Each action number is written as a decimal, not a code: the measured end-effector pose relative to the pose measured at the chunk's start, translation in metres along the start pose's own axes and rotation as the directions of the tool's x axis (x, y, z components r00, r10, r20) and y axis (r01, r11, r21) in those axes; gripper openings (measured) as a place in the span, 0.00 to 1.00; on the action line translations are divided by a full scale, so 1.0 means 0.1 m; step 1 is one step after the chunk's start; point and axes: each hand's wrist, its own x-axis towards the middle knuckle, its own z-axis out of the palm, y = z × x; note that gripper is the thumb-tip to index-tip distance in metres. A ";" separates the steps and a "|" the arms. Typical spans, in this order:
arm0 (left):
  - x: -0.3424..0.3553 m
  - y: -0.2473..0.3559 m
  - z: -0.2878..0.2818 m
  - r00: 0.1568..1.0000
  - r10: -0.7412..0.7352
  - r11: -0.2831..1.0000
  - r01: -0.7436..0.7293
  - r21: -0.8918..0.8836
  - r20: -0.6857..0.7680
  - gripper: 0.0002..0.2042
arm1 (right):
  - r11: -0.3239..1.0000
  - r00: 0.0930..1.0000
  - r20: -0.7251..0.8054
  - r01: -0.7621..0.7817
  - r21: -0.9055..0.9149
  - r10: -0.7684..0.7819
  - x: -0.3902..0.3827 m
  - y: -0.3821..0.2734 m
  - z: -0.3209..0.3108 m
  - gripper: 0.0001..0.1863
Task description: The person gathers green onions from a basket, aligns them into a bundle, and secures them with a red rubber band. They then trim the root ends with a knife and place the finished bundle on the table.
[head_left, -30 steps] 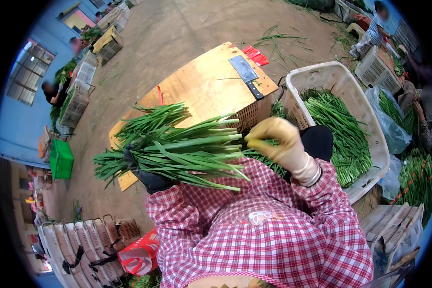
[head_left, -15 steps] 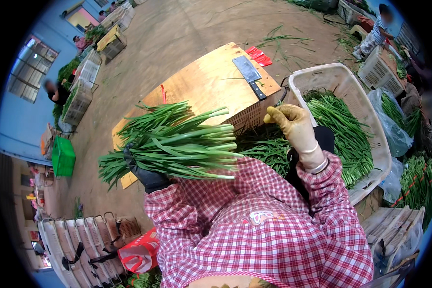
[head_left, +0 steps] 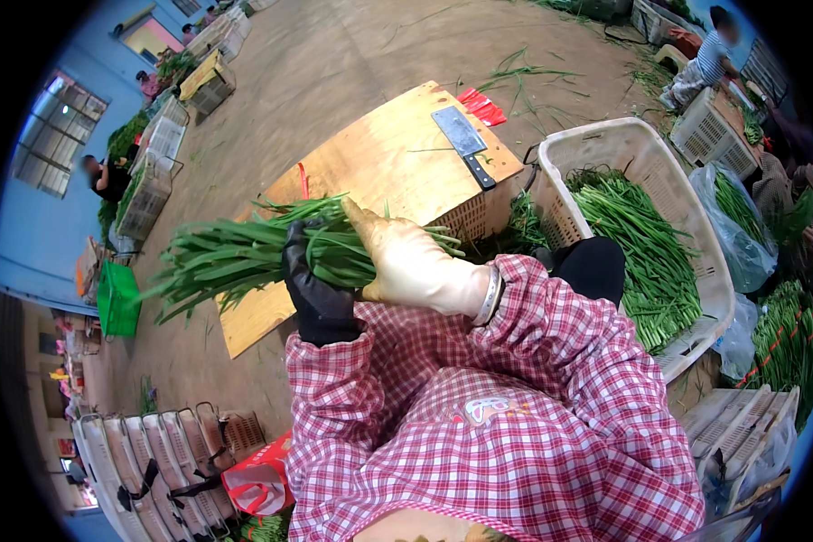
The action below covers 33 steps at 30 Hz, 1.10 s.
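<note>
A bunch of long green garlic chives (head_left: 235, 257) lies crosswise over the near left part of a wooden board (head_left: 370, 149). My left hand (head_left: 318, 285), in a black glove, is wrapped around the bunch near its middle. Closed over the stalk-end half is my right hand (head_left: 411, 262), in a pale glove with yellowed fingers. Its palm and wrist hide most of the pale stalk ends. On the board's far right part rests a cleaver (head_left: 461, 135) with a black handle. A thin red tie (head_left: 303, 182) sits at the board's left edge.
To my right stands a white plastic crate (head_left: 722, 289) holding more loose chives (head_left: 646, 253). Red strips (head_left: 482, 107) lie beyond the cleaver. Stacked crates (head_left: 154, 470) and a red bag (head_left: 260, 479) are at lower left, a green basket (head_left: 118, 298) further left. Other people work in the background.
My right hand has come left from beside the crate and closed on the chives. The left hand has shifted right along the bunch, which is gathered tighter.
</note>
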 end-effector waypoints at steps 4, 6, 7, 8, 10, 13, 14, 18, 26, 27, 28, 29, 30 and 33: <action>0.05 0.04 0.20 0.987 0.020 0.999 -0.027 0.042 0.161 0.16 | 0.979 0.995 0.060 -0.092 0.182 0.082 0.12 0.11 -0.07 0.44; 0.10 0.08 0.31 0.995 0.022 0.986 -0.038 0.165 0.102 0.16 | 0.956 0.986 0.159 -0.082 0.281 0.038 0.24 0.25 -0.19 0.38; 0.10 0.15 0.37 0.989 0.056 0.941 -0.098 0.324 0.136 0.17 | 0.901 0.977 0.213 -0.108 0.420 0.017 0.27 0.28 -0.28 0.30; 0.10 0.21 0.38 0.988 0.051 0.940 -0.096 0.329 0.143 0.18 | 0.883 0.937 0.350 -0.178 0.435 0.017 0.34 0.24 -0.41 0.27; 0.14 0.32 0.39 0.986 0.034 0.939 -0.088 0.331 0.165 0.19 | 0.806 0.787 0.612 -0.313 0.502 -0.075 0.51 0.26 -0.60 0.24; 0.17 0.32 0.43 0.988 -0.094 0.990 0.080 0.114 0.124 0.19 | 0.592 0.584 0.802 -0.604 0.534 -0.128 0.61 0.33 -0.67 0.25; 0.17 0.35 0.38 0.985 -0.151 0.988 0.147 0.044 0.088 0.19 | 0.484 0.562 0.808 -0.665 0.568 -0.177 0.59 0.34 -0.56 0.25; 0.22 0.01 -0.60 0.942 -0.223 0.969 0.242 -0.047 0.253 0.16 | 0.473 0.609 0.783 -0.658 0.586 -0.124 0.40 0.72 0.15 0.21; 0.01 -0.18 -1.24 0.984 -0.155 0.985 0.146 -0.093 -0.092 0.10 | 0.330 0.694 0.719 -0.682 0.652 0.014 -0.73 1.51 0.17 0.36; 0.02 -0.19 -1.27 0.984 -0.163 0.982 0.155 -0.105 -0.077 0.10 | 0.434 0.727 0.685 -0.629 0.645 0.034 -0.82 1.40 0.12 0.36; 0.03 -0.20 -1.31 0.983 -0.170 0.980 0.162 -0.117 -0.063 0.10 | 0.534 0.758 0.650 -0.569 0.625 0.047 -0.90 1.31 0.10 0.36; 0.07 -0.22 -1.29 0.982 -0.183 0.976 0.177 -0.128 -0.039 0.10 | 0.623 0.811 0.584 -0.475 0.621 0.036 -0.94 1.26 0.16 0.36; 0.08 -0.23 -1.27 0.980 -0.196 0.970 0.189 -0.154 -0.033 0.10 | 0.620 0.854 0.516 -0.438 0.651 0.060 -0.97 1.18 0.20 0.34; 0.04 -0.12 -1.16 0.963 -0.269 0.942 0.258 -0.214 -0.023 0.11 | 0.570 0.768 0.602 -0.601 0.560 0.217 -0.96 1.18 0.21 0.29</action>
